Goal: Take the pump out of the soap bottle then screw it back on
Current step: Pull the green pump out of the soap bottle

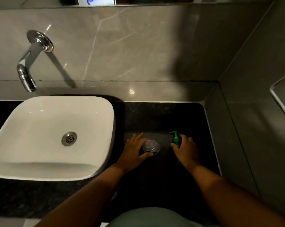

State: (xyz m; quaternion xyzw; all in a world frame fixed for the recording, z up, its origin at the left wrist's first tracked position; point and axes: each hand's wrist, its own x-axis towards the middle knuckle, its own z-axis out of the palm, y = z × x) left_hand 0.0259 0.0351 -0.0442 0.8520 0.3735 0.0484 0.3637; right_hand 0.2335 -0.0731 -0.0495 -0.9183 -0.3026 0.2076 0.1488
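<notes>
The bottle (pixel 150 147) stands upright on the dark tabletop (pixel 154 115), just right of the white sink (pixel 24 128). The left hand (pixel 135 149) wraps its side, fingers curled round it and the thumb pressed against the near wall, so that grip is closed on the bottle. The green pump (pixel 175 138) is already out, held apart to the right. The right hand (pixel 186 149) pinches it near the collar, nozzle pointing left and away; the dip tube is hidden behind the hand and I cannot tell how it hangs.

From where I stand the risks are in getting it back on. The bottle is clear and the light is poor, so the mouth is hard to pick out; the tube could catch on the rim and bend rather than drop in. If the collar goes down tilted, the threads may cross and jam. Soap on the tube could drip onto the tabletop or make the fingers slip. The bottle is close to the sink, and a hard twist with a loose left grip could tip it that way.
</notes>
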